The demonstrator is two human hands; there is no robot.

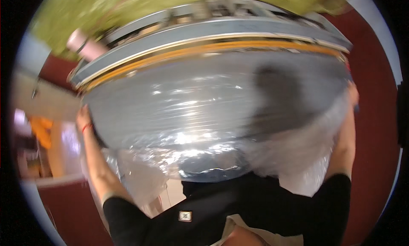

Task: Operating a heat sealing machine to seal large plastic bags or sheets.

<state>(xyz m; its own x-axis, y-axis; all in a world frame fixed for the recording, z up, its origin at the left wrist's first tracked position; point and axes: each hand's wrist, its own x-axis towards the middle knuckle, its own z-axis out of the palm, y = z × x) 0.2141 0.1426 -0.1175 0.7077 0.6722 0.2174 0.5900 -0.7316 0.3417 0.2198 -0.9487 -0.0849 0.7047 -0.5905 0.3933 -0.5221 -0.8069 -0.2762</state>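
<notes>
A wide sheet of clear plastic film (187, 105) stretches across in front of me, shiny and creased, over a grey surface. Its near part hangs loose and crumpled against my black shirt. At its far left corner my left hand (84, 117), with a red string at the wrist, is closed on the edge. My right hand (352, 94) is closed on the opposite edge at the right; its fingers are partly hidden and blurred. The film's far edge meets an orange strip (221, 46) along a long grey metal bar (213, 27) of a machine.
Behind the bar are machine parts (219, 7) and a heap of yellow-green plastic (98, 11). A pink cylinder (87, 45) sticks out at the back left. Dark red floor (370, 131) shows on the right. Blurred orange objects (41, 128) stand off to the left.
</notes>
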